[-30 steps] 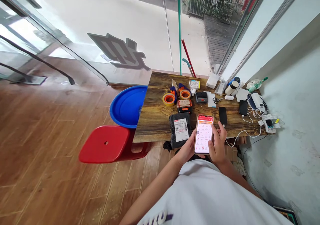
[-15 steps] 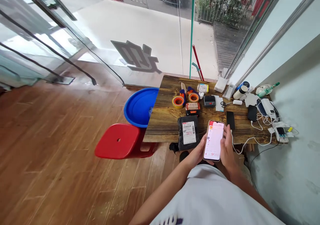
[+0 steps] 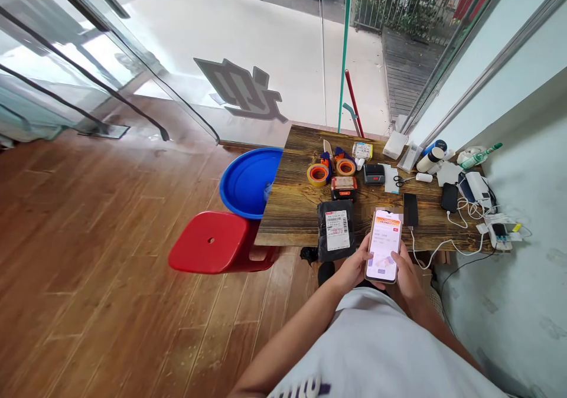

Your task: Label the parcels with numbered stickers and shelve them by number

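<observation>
A lit smartphone is held upright over the near edge of a dark wooden table. My left hand grips its left side, with the thumb lying on the screen. My right hand cradles its lower right corner, fingers curled behind it. Just left of the phone a black parcel with a white shipping label lies on the table and overhangs its front edge.
Two tape rolls, a small black printer, scissors, a dark phone, chargers and white cables lie on the table. A red stool and a blue basin stand to its left. A glass door lies beyond.
The phone screen has switched to a different page. My right hand has dropped from tapping the screen to holding the lower edge. The view has shifted slightly.
</observation>
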